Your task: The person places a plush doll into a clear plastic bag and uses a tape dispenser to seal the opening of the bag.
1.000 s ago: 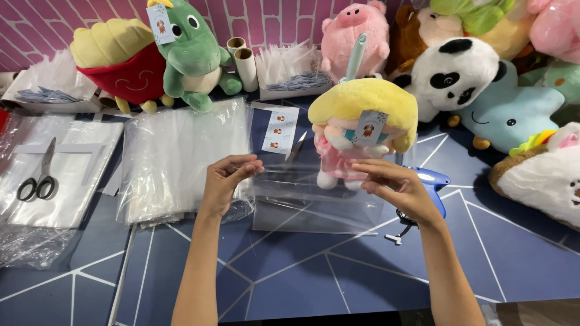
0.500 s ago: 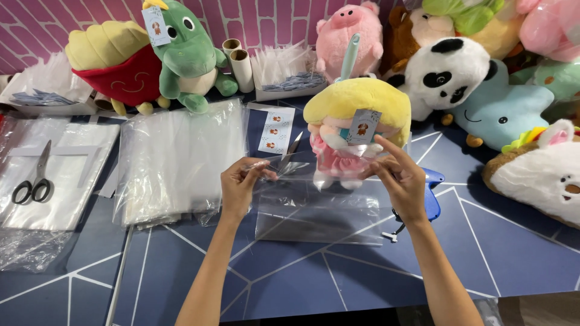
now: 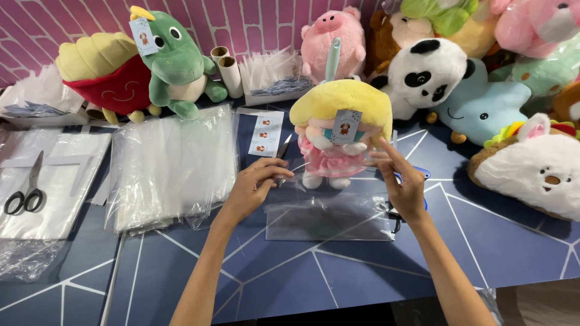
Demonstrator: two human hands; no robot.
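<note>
Both hands have moved up and inward toward the doll since the earlier frames, drawing the mouth of the clear plastic bag up around its feet. That bag lies on the dark blue table, its lower part flat on the surface between the two forearms and its open top edge raised at the doll's legs.

Largest around it is the row of plush toys at the back and right: a white bear-faced plush, a panda, a light blue star plush, a green dinosaur, a red and yellow plush and a pink pig. A stack of clear bags lies to the left of the hands.

The blonde doll in a pink dress stands upright at the centre of the table, a paper tag on its chest, its feet at the bag's opening.

The left hand is closed in a narrow pinch on the bag's upper left edge, just beside the doll's feet. The right hand grips the upper right edge between thumb and fingers, its index finger stretched up toward the doll's arm. A blue tool lies partly hidden behind this hand.

Smaller still, a sticker sheet lies left of the doll, and scissors rest on plastic at the far left.
</note>
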